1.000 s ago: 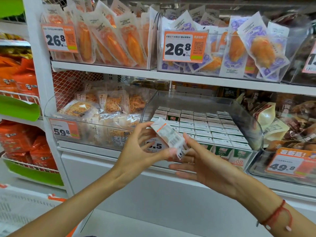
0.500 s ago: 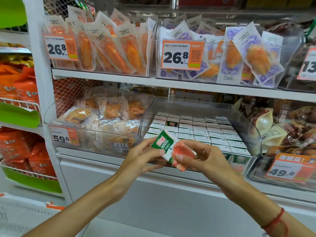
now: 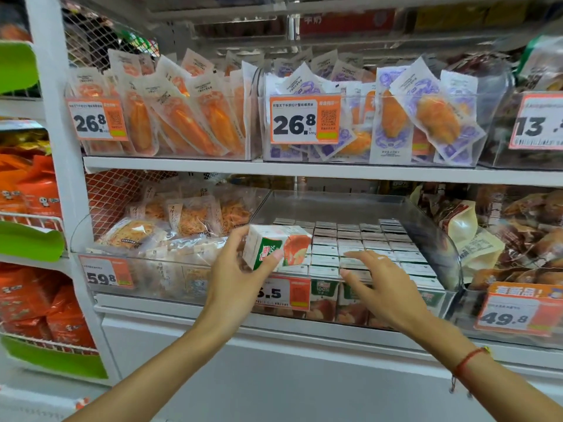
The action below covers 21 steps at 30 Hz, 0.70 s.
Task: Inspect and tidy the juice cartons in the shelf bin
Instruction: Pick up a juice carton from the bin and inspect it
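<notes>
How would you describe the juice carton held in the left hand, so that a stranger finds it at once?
Look at the clear bin in the middle of the lower shelf, filled with rows of cartons. At its front left corner, the left hand grips one juice carton. Unlike its packed neighbours, it is lifted above them and tilted, showing its green and orange side.

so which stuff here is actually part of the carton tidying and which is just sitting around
Part of the job:
- juice carton held by the left hand
- packed cartons in the clear bin
- right hand, open over the cartons

Just there:
- orange snack packs
- purple snack packs
- 26.8 price tag
- shredded snack bags
</notes>
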### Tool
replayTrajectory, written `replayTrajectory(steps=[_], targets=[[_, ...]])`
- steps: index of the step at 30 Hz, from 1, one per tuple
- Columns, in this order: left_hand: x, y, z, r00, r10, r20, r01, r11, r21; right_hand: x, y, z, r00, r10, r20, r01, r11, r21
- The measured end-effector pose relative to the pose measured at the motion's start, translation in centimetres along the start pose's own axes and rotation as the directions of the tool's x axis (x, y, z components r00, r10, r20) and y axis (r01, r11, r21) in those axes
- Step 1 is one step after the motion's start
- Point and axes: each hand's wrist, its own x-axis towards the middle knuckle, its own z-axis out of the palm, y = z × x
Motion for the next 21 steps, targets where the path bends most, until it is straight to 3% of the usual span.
replayTrajectory(steps=[2,5,9,15,21], targets=[[2.1,-0.3,1.0,0.996,0.090,0.013,-0.091,0.986,0.141,0.3,1.1,0.3,0.999,-0.039,0.025,0.043,0.986,-0.161],[5.1,-0.7,2.7,0.973,0.208,0.101,-0.230,0.909,0.347,0.5,1.6,0.7,0.996,-0.076,0.053,0.086,0.974,-0.209],[8.9,-1.8,4.4,0.926,0.278,0.254,-0.377,0.666,0.644,0.4,2.0,0.9,0.993,-0.058,0.104,0.080,0.971,-0.225],[12.2,-3.1,4.6,0.881,0.196,0.431,-0.474,0.393,0.788,0.5,2.2,1.0,0.990,-0.092,0.107,0.112,0.973,-0.203],[15.0,-1.7,4.2,0.793,-0.037,0.608,-0.562,0.342,0.753,0.3,2.6,0.8,0.986,-0.139,0.094,0.153,0.973,-0.172]])
